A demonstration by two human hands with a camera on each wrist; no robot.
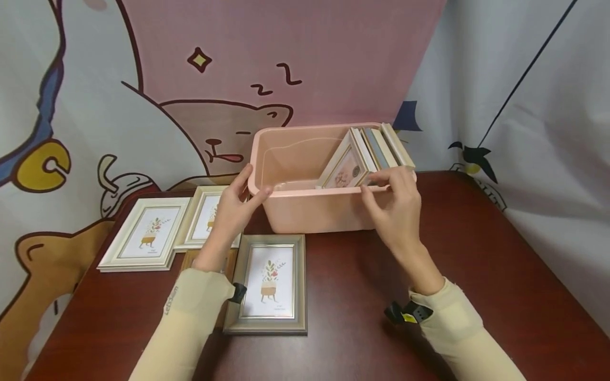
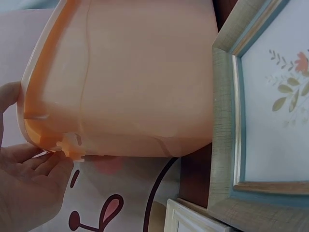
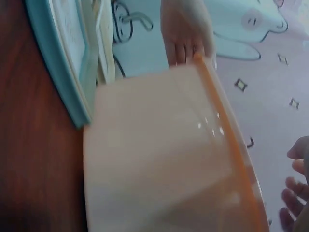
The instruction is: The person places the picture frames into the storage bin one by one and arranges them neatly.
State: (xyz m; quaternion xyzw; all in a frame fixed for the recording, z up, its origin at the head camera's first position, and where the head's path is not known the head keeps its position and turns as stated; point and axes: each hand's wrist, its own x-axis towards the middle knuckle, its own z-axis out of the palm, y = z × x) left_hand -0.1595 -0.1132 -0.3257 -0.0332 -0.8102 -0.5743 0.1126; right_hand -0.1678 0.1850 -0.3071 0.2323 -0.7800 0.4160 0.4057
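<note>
A pink plastic bin (image 1: 316, 212) stands on the table. My left hand (image 1: 232, 207) grips its near left corner, with the thumb over the rim and the fingers bent under the edge, as the left wrist view (image 2: 36, 186) also shows. Several picture frames (image 1: 347, 165) lean in the bin's right end, edges upward. Over the near right rim hovers my right hand (image 1: 399, 209), its fingertips close to the front frame's corner. In the right wrist view the loosely bent fingers (image 3: 293, 195) of that hand appear apart from the rim, with nothing between them.
Left of the bin lie a white frame (image 1: 110, 260), a cream frame (image 1: 194, 233) and a brown wooden frame (image 1: 232, 263) partly under my left forearm. A larger grey-green frame (image 1: 299, 296) lies in front. Behind the dark red table (image 1: 352, 317) hangs a printed cloth (image 1: 333, 63).
</note>
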